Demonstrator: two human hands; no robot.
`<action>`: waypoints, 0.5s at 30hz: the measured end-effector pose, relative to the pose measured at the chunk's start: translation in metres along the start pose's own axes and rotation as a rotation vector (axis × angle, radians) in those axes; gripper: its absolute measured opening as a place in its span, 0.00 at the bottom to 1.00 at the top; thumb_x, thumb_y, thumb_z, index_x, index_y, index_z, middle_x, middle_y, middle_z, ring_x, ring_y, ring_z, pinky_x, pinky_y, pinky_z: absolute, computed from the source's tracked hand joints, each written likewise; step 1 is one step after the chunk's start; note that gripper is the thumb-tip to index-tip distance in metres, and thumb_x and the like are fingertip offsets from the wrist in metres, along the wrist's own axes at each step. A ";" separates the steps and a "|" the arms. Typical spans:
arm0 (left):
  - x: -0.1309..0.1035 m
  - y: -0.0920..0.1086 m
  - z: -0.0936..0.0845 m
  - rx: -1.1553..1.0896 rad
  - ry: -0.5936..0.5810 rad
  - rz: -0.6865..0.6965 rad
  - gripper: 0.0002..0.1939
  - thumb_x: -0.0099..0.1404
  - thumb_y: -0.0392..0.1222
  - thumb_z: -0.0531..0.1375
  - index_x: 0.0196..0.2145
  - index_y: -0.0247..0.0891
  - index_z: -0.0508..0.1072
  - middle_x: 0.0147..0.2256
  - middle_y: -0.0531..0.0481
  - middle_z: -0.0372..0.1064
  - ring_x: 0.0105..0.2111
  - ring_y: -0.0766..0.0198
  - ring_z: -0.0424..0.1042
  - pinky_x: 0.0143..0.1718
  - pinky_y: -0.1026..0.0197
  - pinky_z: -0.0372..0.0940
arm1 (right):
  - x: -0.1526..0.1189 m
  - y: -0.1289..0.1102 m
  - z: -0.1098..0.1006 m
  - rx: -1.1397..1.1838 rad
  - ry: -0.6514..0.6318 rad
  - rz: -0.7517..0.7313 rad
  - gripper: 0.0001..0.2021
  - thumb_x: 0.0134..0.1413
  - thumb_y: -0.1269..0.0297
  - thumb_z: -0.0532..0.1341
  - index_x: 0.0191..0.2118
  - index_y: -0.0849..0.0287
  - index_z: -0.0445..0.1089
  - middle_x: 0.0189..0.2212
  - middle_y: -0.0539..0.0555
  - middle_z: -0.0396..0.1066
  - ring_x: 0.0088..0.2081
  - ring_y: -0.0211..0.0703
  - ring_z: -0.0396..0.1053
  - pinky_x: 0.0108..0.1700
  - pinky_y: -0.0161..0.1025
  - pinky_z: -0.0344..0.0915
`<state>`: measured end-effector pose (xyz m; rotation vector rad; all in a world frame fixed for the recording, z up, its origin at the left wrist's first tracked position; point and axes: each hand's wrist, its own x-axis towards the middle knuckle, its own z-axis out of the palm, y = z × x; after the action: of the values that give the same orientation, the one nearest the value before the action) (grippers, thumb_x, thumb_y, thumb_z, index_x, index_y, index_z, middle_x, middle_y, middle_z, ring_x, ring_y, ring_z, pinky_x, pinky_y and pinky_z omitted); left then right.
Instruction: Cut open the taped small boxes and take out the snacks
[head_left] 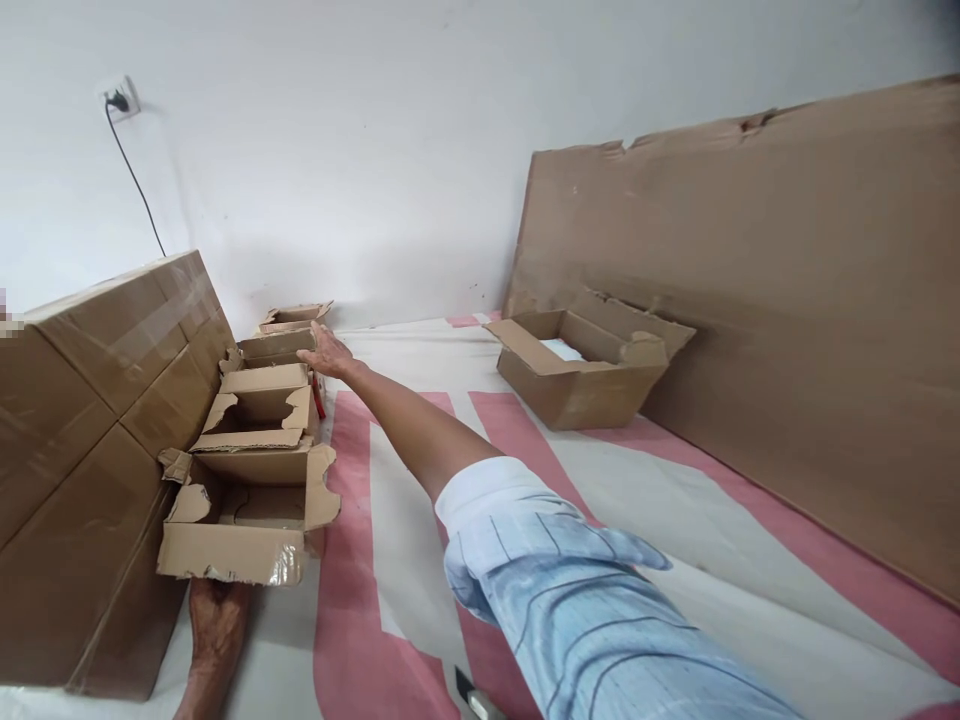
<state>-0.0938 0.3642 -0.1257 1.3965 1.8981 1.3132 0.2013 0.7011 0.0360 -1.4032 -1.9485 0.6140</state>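
A row of opened cardboard boxes runs away from me along the left. My left hand (215,620) is at the front of the nearest box (232,552), its fingers hidden beneath the hanging flap. Behind that box stands a second open box (255,438), with torn flaps and a dark inside. My right hand (330,352) reaches across to the third box (270,350), touching its right side near the top edge with fingers stretched out. A smaller open box (296,317) sits at the far end by the wall. Something red shows beside the third box.
Taped cartons (105,480) are stacked at the left. On the right, an open box (577,395) with something white inside stands by a large cardboard sheet (750,280). A utility knife (480,700) lies on the red-and-white cloth (409,560). A plugged-in cord (135,175) hangs down the wall.
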 end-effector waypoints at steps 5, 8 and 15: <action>-0.003 0.019 0.008 -0.137 0.151 -0.035 0.36 0.43 0.57 0.77 0.49 0.40 0.83 0.42 0.43 0.85 0.54 0.33 0.79 0.67 0.32 0.67 | -0.027 -0.014 0.020 -0.046 -0.079 -0.013 0.54 0.68 0.43 0.68 0.85 0.59 0.40 0.84 0.70 0.33 0.82 0.69 0.43 0.80 0.61 0.50; -0.004 0.029 0.010 -0.171 0.188 -0.010 0.35 0.42 0.56 0.77 0.47 0.41 0.83 0.41 0.43 0.85 0.52 0.33 0.80 0.65 0.31 0.69 | -0.037 -0.017 0.030 -0.080 -0.108 -0.024 0.54 0.62 0.50 0.74 0.83 0.60 0.47 0.83 0.72 0.41 0.80 0.72 0.50 0.78 0.59 0.55; -0.005 0.036 0.008 -0.130 0.150 -0.008 0.29 0.44 0.57 0.74 0.43 0.41 0.83 0.35 0.43 0.84 0.48 0.34 0.81 0.60 0.35 0.73 | -0.043 -0.017 0.045 -0.113 -0.101 -0.075 0.33 0.70 0.61 0.70 0.75 0.58 0.63 0.72 0.66 0.65 0.70 0.63 0.67 0.72 0.61 0.66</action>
<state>-0.0685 0.3644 -0.0987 1.2560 1.8727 1.5468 0.1667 0.6551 0.0071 -1.3834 -2.1345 0.5571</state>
